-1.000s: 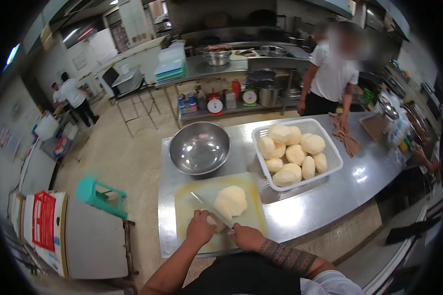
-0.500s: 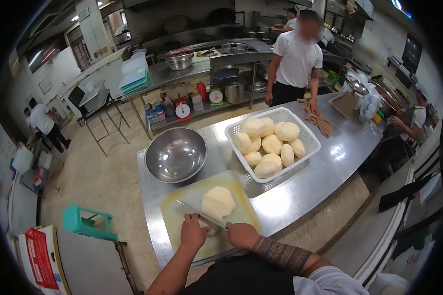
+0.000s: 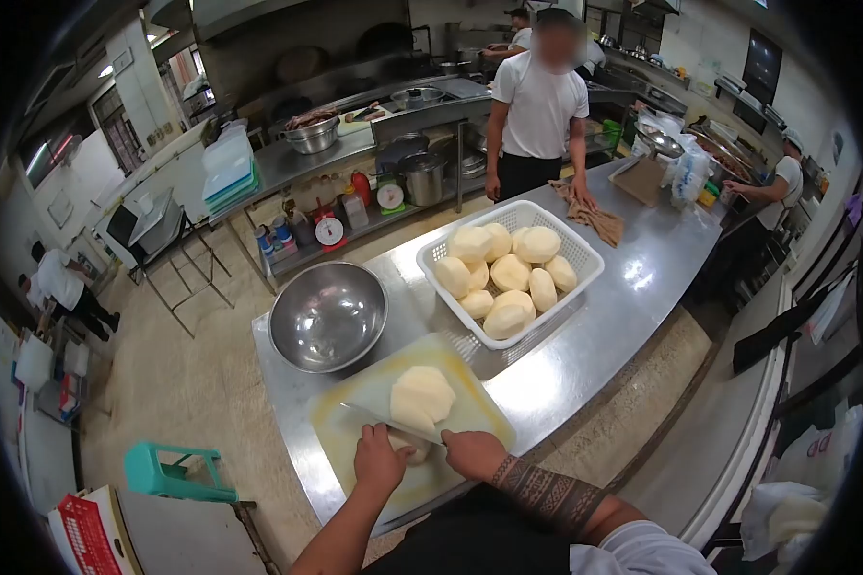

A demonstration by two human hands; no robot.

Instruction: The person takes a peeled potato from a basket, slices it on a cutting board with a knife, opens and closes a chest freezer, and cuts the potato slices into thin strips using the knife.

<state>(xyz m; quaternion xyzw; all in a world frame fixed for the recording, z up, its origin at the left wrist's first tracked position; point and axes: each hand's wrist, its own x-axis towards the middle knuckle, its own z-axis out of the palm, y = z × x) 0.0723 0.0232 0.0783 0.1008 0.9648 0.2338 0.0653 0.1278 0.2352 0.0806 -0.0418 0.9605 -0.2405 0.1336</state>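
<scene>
Cutting board (image 3: 477, 410) partly behind hands (image 3: 380, 464) (image 3: 476, 454)

Commercial kitchen: steel worktable (image 3: 585, 335), stockpot (image 3: 422, 182)

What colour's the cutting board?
The cutting board is pale greenish-white with yellowish bands near its edges; shown in the head view.

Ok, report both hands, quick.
Left hand: fingers curled, holding a pale vegetable piece on the cutting board.
Right hand: closed, holding the knife by its handle.
</scene>
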